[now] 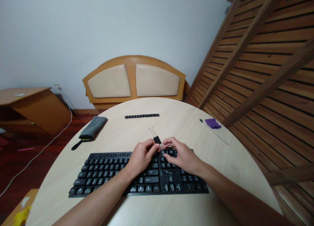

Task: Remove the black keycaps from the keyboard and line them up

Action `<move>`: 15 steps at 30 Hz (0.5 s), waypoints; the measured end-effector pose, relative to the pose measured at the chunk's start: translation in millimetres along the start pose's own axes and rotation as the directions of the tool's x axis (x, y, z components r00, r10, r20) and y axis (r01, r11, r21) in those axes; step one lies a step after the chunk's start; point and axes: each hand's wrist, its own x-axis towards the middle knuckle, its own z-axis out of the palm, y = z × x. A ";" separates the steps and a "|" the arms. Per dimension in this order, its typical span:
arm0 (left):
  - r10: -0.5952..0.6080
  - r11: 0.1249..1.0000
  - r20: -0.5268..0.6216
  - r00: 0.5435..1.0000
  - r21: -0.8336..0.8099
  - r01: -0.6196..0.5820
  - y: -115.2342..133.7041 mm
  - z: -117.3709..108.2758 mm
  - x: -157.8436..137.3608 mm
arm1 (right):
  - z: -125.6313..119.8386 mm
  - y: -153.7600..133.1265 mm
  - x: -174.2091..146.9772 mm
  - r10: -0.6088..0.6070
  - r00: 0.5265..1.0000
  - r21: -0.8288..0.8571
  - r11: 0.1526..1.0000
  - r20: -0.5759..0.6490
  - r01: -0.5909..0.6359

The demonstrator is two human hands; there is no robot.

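Observation:
A black keyboard point(105, 173) lies near the front of the round table. Along its top row, bare key sockets point(105, 155) show where keycaps are off. Over its upper edge, my left hand point(142, 155) is closed, thumb and fingertips pinching a wire keycap puller by its black handle point(157, 140); two thin hooked wires point away from me. My right hand point(181, 155) meets it from the right, fingers curled around the handle's near end, above the keys. Whatever sits between the right fingertips is too small to make out.
A row of black keycaps point(142, 116) lies farther back on the table point(171, 108). At the left edge is a folded grey cloth point(94, 128) with a black strap. On the right are a purple cloth point(213, 123) and a thin long-handled brush point(216, 133).

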 end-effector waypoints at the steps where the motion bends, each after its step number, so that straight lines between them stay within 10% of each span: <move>1: 0.001 1.000 0.000 1.000 0.003 -0.001 0.2 -0.1 0.1 | -0.5 -1.0 -0.2 -0.011 1.000 -0.001 1.000 0.006 0.011; 15: 0.058 0.982 0.032 0.998 0.176 -0.063 0.7 0.6 -1.6 | -0.9 3.7 1.0 -0.111 0.993 -0.065 0.991 0.035 0.114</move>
